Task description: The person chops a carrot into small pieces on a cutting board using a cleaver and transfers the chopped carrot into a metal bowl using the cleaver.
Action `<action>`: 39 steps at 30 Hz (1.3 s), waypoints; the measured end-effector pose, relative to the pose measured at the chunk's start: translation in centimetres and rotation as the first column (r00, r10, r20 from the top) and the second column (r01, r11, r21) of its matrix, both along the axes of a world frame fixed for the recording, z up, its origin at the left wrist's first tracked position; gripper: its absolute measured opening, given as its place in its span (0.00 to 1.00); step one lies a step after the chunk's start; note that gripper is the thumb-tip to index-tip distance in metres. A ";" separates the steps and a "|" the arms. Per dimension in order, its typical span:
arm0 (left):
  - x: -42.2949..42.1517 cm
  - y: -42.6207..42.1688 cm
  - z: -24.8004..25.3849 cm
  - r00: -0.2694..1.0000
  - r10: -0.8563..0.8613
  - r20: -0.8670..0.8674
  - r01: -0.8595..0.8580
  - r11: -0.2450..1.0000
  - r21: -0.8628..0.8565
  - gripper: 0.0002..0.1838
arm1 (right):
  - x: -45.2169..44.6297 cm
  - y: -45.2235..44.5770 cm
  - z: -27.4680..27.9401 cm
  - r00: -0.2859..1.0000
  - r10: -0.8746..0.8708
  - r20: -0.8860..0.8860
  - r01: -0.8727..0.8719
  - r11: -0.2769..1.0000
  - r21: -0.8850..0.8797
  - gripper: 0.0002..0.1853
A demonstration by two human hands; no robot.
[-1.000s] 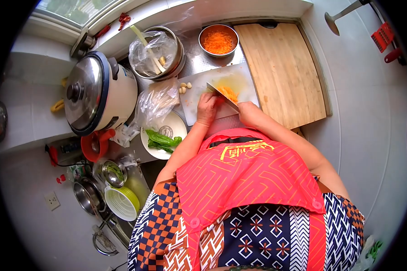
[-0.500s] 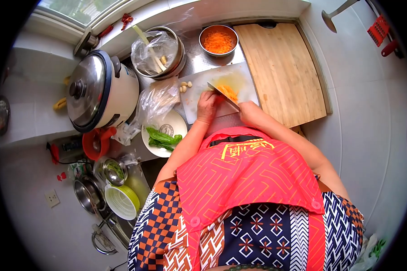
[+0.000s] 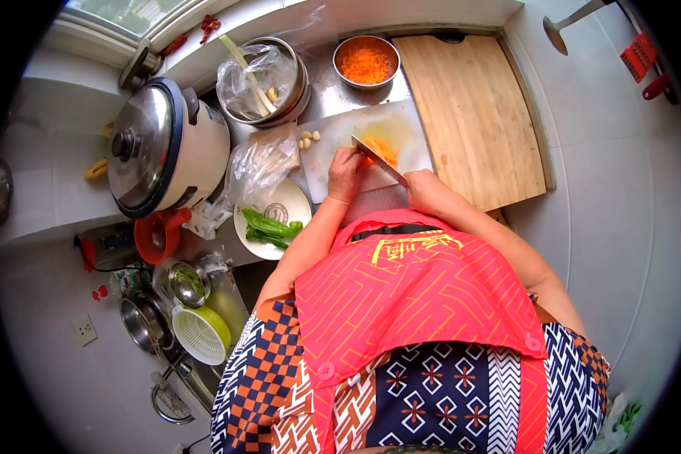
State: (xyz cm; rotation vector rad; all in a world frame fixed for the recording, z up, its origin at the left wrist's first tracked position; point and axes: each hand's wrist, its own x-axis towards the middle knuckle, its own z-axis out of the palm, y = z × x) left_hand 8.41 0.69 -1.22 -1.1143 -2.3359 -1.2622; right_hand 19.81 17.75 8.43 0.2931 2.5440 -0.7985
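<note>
Orange shreds (image 3: 380,149) lie on the white cutting board (image 3: 412,121), just past the knife (image 3: 378,160), its handle wrapped firmly at five o'clock by the right hand (image 3: 425,189), while the left hand (image 3: 345,172) curls at eight, presumably to steady the work (whether its fingers pinch anything, I can't tell). Straight up at twelve, the steel bowl (image 3: 367,41) probably keeps similar shreds within reach. Yellow characters (image 3: 416,248) on the red apron (image 3: 431,295) and the stamp (image 3: 278,212) on the plate (image 3: 300,201), farther toward eight, defeat my reading.
</note>
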 end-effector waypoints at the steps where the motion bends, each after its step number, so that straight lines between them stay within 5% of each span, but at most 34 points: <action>1: -0.1 0.0 -0.1 1.000 -0.004 0.006 0.004 1.000 -0.003 0.07 | -0.2 0.0 0.1 1.000 0.013 0.017 -0.013 1.000 0.009 0.11; 26: 0.0 0.1 0.0 1.000 0.014 -0.010 -0.014 1.000 0.013 0.05 | -1.8 -0.7 -1.1 0.999 0.028 0.040 -0.032 0.994 0.102 0.12; 39: 0.0 -0.1 -0.5 1.000 0.011 0.007 -0.011 1.000 -0.001 0.07 | -0.3 -0.5 0.3 1.000 -0.013 -0.022 0.013 1.000 -0.004 0.12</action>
